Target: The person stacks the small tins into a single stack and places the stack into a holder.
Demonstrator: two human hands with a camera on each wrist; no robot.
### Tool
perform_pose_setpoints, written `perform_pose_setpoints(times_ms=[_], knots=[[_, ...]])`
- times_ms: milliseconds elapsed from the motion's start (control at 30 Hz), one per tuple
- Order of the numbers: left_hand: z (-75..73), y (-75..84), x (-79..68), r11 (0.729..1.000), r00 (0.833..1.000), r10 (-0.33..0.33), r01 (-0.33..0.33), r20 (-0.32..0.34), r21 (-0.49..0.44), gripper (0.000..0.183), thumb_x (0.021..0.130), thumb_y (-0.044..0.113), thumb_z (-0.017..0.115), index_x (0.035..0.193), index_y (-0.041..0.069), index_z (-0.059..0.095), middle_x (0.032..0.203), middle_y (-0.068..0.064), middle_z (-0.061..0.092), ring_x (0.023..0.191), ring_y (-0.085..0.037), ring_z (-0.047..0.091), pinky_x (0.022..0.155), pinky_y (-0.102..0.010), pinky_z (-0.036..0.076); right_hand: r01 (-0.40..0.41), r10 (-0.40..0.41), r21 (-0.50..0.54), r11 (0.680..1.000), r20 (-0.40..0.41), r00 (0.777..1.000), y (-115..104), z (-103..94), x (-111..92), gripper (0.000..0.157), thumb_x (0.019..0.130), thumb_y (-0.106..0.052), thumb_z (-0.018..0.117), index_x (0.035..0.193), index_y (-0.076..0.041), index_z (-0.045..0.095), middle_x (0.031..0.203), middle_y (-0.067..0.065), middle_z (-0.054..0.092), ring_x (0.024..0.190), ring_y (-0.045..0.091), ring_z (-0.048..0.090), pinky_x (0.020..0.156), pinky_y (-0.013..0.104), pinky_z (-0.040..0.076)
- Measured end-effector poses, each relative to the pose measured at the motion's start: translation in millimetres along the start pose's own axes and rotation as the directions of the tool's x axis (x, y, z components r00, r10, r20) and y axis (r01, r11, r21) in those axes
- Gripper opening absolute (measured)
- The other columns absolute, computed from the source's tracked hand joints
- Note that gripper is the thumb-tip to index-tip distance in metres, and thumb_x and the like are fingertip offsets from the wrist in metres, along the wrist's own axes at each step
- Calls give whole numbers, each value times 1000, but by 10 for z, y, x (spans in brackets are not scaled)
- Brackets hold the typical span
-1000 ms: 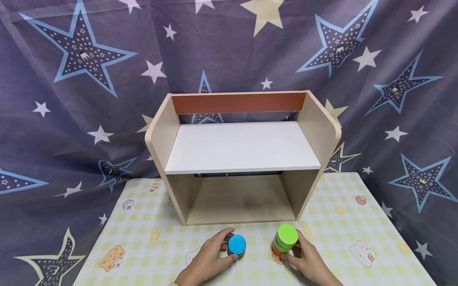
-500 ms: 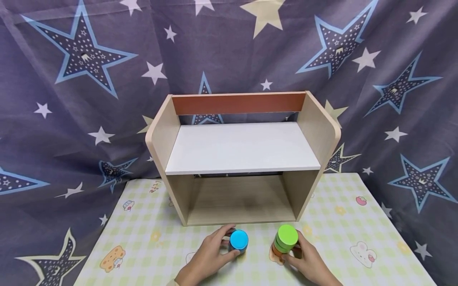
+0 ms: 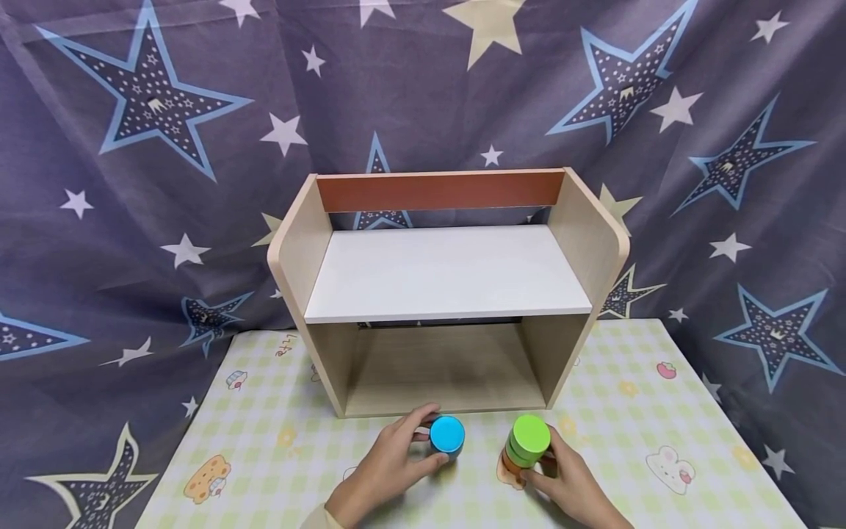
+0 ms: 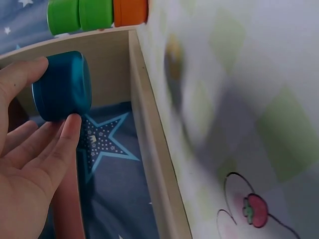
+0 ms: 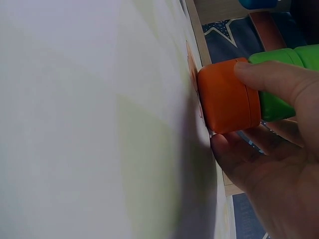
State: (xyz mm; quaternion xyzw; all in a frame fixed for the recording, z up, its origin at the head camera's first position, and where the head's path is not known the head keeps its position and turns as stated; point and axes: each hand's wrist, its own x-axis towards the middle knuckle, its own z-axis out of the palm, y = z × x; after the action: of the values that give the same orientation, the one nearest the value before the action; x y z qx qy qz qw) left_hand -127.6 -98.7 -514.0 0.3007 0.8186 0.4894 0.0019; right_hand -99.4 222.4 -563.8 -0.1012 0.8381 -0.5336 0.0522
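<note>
The left hand [image 3: 394,461], lower middle of the frame, pinches a blue round piece [image 3: 447,435] between thumb and fingertips; it looks lifted clear of the table. The right hand [image 3: 570,481], lower right of centre, holds the orange piece [image 5: 224,97] at the foot of an upright stack, thumb on one side and fingers on the other. Two green pieces [image 3: 532,435] sit on top of it. The blue piece is near the stack but apart from it. Good handling here probably means carrying the blue piece level, with fingers off its top, while the right hand steadies the orange base so that the green pieces do not tip. Just behind the left fingertips, mid-frame, a wooden shelf unit [image 3: 449,275] limits forward reach. Checked cloth [image 3: 615,441] covers the table; a starry curtain [image 3: 423,88] fills the upper frame
</note>
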Motion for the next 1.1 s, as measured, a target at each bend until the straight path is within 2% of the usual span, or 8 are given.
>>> perform_pose_setpoints(times_ms=[233,467,600,867,1100], knots=[[-6,64,50,1000,1000,-12,11,10,19,69,88,22,80,146,10,45,130,-8,60,113,-17,62,91,-30,56,10,-10,-20,1000,-10,1000,9,1,-1,69,85,-17,83,142,-7,44,126,12,60,116,37,60,89,37,57],[1,93,97,999,1000,24,-25,11,26,68,88,22,80,145,10,45,129,-7,61,114,-16,61,90,-30,56,19,-20,-46,999,-19,1000,-7,4,4,68,85,-19,83,141,-6,45,127,11,60,116,37,60,89,39,57],[10,116,136,999,999,45,-46,11,25,68,88,23,80,145,10,46,129,-6,61,115,-15,61,90,-26,55,35,-37,-63,997,-21,999,-2,-5,1,67,85,-18,82,140,-6,46,125,10,61,115,36,61,89,38,57],[25,170,216,992,993,120,-120,10,42,68,88,23,80,145,8,45,130,-8,61,117,-17,60,89,-27,56,22,-23,-37,999,-24,999,5,1,-11,68,84,-18,83,140,-6,46,127,11,61,116,35,60,89,38,57],[30,232,291,991,992,124,-125,21,44,70,87,19,81,146,10,44,131,-11,61,118,-16,60,89,-24,56,29,-29,-26,999,-21,999,6,-1,-13,68,84,-17,83,140,-7,46,127,11,60,117,36,60,90,38,57]])
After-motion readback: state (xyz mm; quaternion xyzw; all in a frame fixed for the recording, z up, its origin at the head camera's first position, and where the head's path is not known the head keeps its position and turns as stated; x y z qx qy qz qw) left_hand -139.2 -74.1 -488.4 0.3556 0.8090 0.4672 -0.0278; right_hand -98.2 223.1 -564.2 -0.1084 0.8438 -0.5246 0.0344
